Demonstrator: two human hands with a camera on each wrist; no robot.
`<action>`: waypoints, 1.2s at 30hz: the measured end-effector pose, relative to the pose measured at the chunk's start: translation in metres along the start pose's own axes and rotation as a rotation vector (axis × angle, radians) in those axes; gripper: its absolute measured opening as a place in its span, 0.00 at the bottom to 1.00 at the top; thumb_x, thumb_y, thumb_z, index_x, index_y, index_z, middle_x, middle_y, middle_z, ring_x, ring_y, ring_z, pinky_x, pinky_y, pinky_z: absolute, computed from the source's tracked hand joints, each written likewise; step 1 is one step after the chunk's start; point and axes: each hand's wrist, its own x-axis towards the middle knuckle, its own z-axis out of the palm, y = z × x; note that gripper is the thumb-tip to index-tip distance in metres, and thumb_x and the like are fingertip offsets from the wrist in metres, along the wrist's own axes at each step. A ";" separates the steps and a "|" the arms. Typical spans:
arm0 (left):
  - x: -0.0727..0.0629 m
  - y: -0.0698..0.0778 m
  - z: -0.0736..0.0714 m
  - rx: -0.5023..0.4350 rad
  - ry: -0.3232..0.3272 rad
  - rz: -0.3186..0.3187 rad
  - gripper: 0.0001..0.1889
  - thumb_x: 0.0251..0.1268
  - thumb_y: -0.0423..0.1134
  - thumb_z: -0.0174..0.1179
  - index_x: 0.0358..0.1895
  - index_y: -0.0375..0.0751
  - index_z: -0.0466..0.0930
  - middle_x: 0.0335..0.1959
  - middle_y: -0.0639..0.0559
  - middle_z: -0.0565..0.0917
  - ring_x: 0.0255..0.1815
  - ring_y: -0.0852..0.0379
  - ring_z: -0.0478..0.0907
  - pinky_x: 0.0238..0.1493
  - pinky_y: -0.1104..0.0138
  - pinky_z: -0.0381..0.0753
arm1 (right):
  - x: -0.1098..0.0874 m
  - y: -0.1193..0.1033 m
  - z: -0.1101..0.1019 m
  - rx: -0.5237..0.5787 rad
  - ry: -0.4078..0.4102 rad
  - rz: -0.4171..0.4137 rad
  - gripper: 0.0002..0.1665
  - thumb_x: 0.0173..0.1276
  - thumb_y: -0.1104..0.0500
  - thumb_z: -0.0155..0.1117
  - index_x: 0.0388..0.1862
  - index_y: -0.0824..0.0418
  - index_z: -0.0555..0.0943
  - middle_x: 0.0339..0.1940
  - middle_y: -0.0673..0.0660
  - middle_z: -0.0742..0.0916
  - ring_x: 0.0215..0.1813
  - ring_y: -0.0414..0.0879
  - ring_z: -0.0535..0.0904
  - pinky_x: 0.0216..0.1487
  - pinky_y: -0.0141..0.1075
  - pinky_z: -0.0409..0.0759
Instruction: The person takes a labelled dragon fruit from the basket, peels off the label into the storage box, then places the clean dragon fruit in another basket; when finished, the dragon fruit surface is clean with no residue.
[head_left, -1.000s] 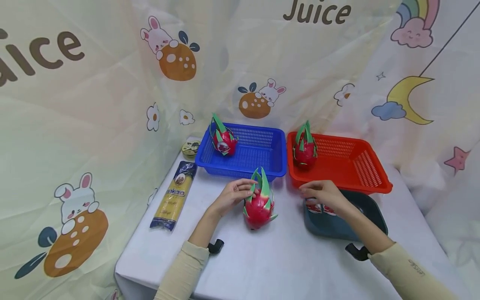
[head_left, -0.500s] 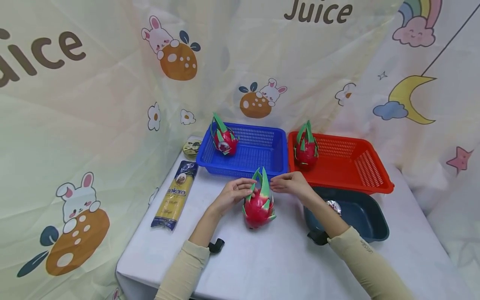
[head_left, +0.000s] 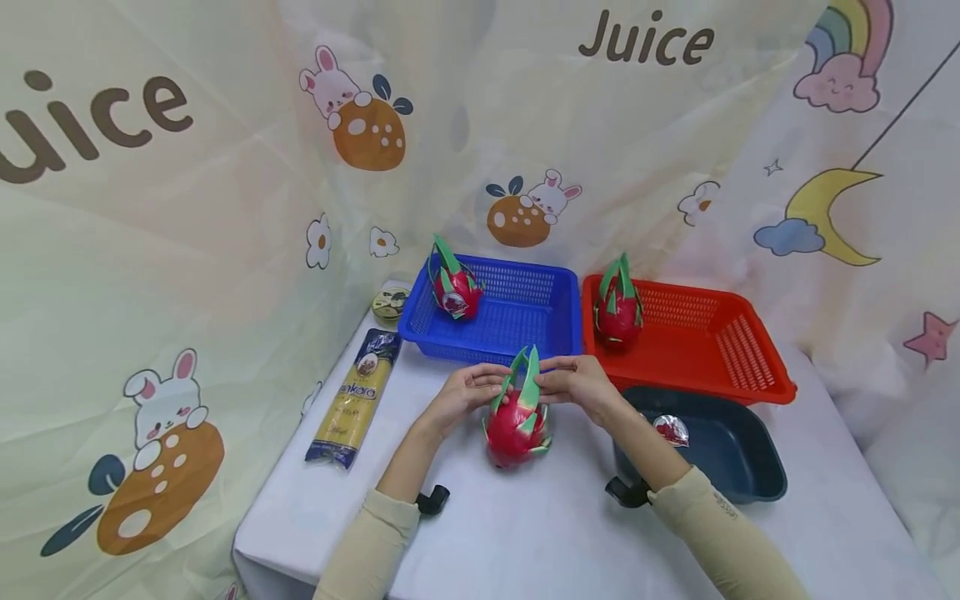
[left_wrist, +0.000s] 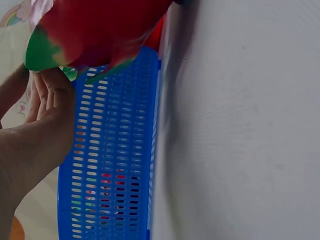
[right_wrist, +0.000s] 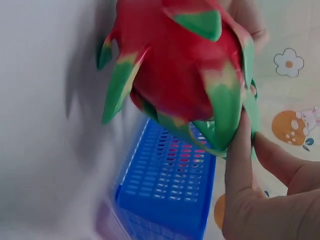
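Observation:
An artificial red dragon fruit with green leaves stands on the white cloth in the middle of the head view. My left hand pinches its leaves from the left. From the other side, my right hand holds a tall green leaf between thumb and index finger, close up in the right wrist view. Another dragon fruit lies in the blue basket behind. A third dragon fruit leans in the left end of the red basket.
By my right forearm stands a dark blue basin holding a round silver-and-red piece. At the left edge lie a yellow-and-navy pasta packet and a round tin. Printed cloth hangs behind the baskets.
My right hand has moved left from over the dark basin to the dragon fruit's leaves and now grips them. My left hand has stayed at the fruit; the head view has shifted slightly.

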 end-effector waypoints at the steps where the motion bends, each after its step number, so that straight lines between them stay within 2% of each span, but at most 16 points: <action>1: 0.000 -0.001 0.000 0.005 0.003 -0.004 0.21 0.74 0.35 0.64 0.66 0.35 0.78 0.54 0.44 0.87 0.52 0.53 0.87 0.62 0.60 0.83 | -0.002 0.001 0.000 0.000 0.002 -0.006 0.22 0.73 0.65 0.68 0.63 0.73 0.80 0.46 0.65 0.91 0.46 0.57 0.91 0.55 0.55 0.84; 6: 0.000 -0.004 0.004 -0.029 0.022 -0.011 0.18 0.76 0.37 0.61 0.65 0.36 0.80 0.51 0.46 0.88 0.53 0.51 0.86 0.59 0.57 0.85 | -0.012 -0.001 -0.001 -0.030 0.008 -0.042 0.21 0.73 0.66 0.69 0.61 0.75 0.80 0.44 0.65 0.92 0.43 0.56 0.92 0.52 0.55 0.85; 11: 0.005 0.001 0.016 -0.085 0.022 0.002 0.19 0.77 0.40 0.60 0.63 0.34 0.81 0.50 0.45 0.87 0.54 0.50 0.84 0.61 0.56 0.84 | -0.027 -0.017 -0.009 -0.117 0.039 -0.110 0.23 0.71 0.64 0.72 0.61 0.75 0.81 0.46 0.66 0.91 0.43 0.55 0.92 0.48 0.49 0.88; 16: 0.012 0.004 0.029 -0.146 0.048 -0.028 0.16 0.78 0.35 0.57 0.62 0.30 0.82 0.53 0.42 0.88 0.54 0.48 0.85 0.62 0.54 0.84 | -0.047 -0.037 -0.028 -0.159 0.071 -0.130 0.27 0.71 0.61 0.73 0.64 0.73 0.80 0.47 0.66 0.91 0.43 0.55 0.92 0.47 0.46 0.89; 19: 0.016 0.003 0.036 -0.212 0.075 -0.070 0.17 0.77 0.29 0.53 0.63 0.29 0.81 0.58 0.38 0.86 0.60 0.43 0.84 0.62 0.51 0.83 | -0.060 -0.053 -0.043 -0.165 0.097 -0.146 0.28 0.71 0.58 0.73 0.65 0.72 0.80 0.47 0.63 0.92 0.44 0.53 0.92 0.48 0.43 0.89; 22: 0.023 0.004 0.045 -0.318 0.061 -0.101 0.20 0.77 0.27 0.49 0.67 0.26 0.77 0.65 0.33 0.81 0.67 0.37 0.79 0.68 0.47 0.76 | -0.071 -0.074 -0.061 -0.174 0.137 -0.184 0.29 0.73 0.56 0.72 0.66 0.72 0.79 0.46 0.55 0.93 0.44 0.49 0.92 0.49 0.40 0.88; 26: 0.034 0.007 0.060 -0.473 -0.003 -0.132 0.24 0.79 0.26 0.43 0.73 0.20 0.66 0.72 0.27 0.73 0.73 0.30 0.70 0.76 0.42 0.62 | -0.080 -0.097 -0.087 -0.191 0.218 -0.236 0.30 0.73 0.53 0.71 0.66 0.71 0.80 0.43 0.48 0.93 0.43 0.45 0.92 0.48 0.36 0.88; 30: 0.043 0.008 0.076 -0.570 -0.030 -0.149 0.26 0.79 0.27 0.40 0.76 0.17 0.57 0.76 0.24 0.65 0.77 0.30 0.63 0.79 0.45 0.57 | -0.079 -0.111 -0.110 -0.086 0.276 -0.269 0.26 0.71 0.54 0.73 0.63 0.66 0.84 0.42 0.49 0.93 0.41 0.45 0.92 0.46 0.35 0.88; 33: 0.048 0.006 0.089 -0.611 0.000 -0.163 0.27 0.78 0.27 0.41 0.75 0.16 0.58 0.76 0.23 0.64 0.78 0.31 0.63 0.79 0.47 0.60 | -0.077 -0.117 -0.125 0.015 0.296 -0.279 0.21 0.70 0.56 0.74 0.60 0.62 0.87 0.41 0.50 0.93 0.40 0.45 0.92 0.45 0.34 0.88; 36: 0.051 0.002 0.101 -0.648 0.044 -0.195 0.26 0.77 0.27 0.43 0.74 0.16 0.61 0.74 0.23 0.66 0.76 0.31 0.65 0.78 0.48 0.63 | -0.074 -0.120 -0.140 0.056 0.322 -0.272 0.20 0.69 0.55 0.75 0.58 0.58 0.88 0.40 0.49 0.93 0.39 0.44 0.92 0.45 0.32 0.88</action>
